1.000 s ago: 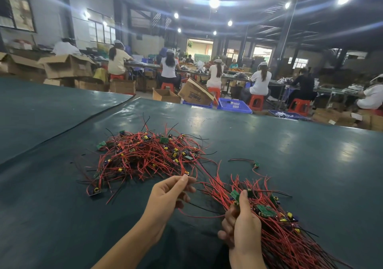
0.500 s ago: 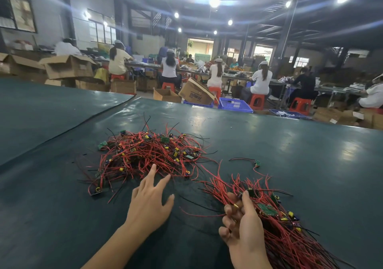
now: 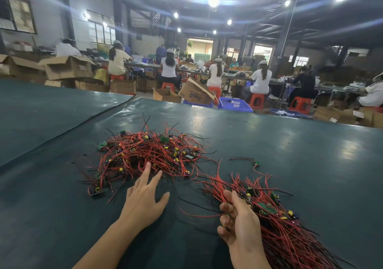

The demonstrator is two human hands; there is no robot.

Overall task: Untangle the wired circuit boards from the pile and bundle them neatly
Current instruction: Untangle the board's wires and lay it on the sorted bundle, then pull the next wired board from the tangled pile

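2 heaps of red- and black-wired circuit boards lay on the dark green table mat [image 3: 300,148]: the tangled pile [image 3: 145,152] in the middle, and the gathered bundle [image 3: 290,237] at the near right, its wires running roughly one way. The right hand [image 3: 242,225] clasped that bundle near its board end, fingers curled round a sheaf of red wires, thumb lying over the top. The left hand [image 3: 145,202] was stretched flat toward the pile with its fingers spread and straight, holding nothing; its fingertips [image 3: 148,165] sat at the pile's near edge, touching or just short of the outer loops, I could not tell which.

By my reading, the step in hand was picking the next unit out of the pile to add to the bundle, and a good share of the work was left, since the pile looked about as big as the bundle. 1 stray wired board [image 3: 257,162] lay apart on the mat, between the heaps and a little beyond them.

The next move probably called for pinching 1 wire or 1 small green board [image 3: 163,139] near the edge and drawing it out slowly. The loops crossed closely, so a quick pull would likely drag neighbours along or tighten a knot. The right hand's clasp would need to hold, or the aligned wires might splay.
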